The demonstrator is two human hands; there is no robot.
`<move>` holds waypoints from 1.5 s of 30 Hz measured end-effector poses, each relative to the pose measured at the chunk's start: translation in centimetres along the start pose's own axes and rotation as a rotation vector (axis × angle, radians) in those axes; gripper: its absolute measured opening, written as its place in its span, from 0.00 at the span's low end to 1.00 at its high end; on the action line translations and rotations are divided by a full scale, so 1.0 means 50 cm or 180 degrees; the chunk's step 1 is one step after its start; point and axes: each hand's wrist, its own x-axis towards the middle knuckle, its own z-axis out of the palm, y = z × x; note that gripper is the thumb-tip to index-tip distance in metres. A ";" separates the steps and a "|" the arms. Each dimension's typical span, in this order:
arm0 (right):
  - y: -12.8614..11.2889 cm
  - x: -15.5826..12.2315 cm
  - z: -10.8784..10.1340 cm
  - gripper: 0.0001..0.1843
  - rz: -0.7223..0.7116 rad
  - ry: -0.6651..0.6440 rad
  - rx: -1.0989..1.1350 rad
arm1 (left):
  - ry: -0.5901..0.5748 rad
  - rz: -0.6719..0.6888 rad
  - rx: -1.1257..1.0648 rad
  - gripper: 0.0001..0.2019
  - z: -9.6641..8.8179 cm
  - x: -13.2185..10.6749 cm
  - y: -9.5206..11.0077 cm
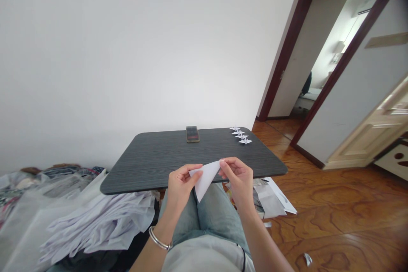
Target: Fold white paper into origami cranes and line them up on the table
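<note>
A white sheet of paper [205,179], folded into a triangle, is held up in front of the table's near edge, over my lap. My left hand [182,185] pinches its left corner between thumb and fingers. At the upper right corner, my right hand [236,175] grips the paper between thumb and forefinger. One point of the triangle hangs downward between the hands. Several white folded paper cranes [241,136] stand in a row at the table's far right.
The dark wood-grain table [149,157] stands against a white wall. A phone on a stand [192,134] sits at its back. White cloth or paper [105,221] lies heaped at left. Papers [274,197] lie on the wooden floor [334,204] at right, with a paper scrap [307,259].
</note>
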 end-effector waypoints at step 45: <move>0.022 0.004 0.003 0.10 -0.0018 -0.0127 0.0216 | -0.0092 -0.0160 -0.0124 0.10 -0.002 0.004 -0.012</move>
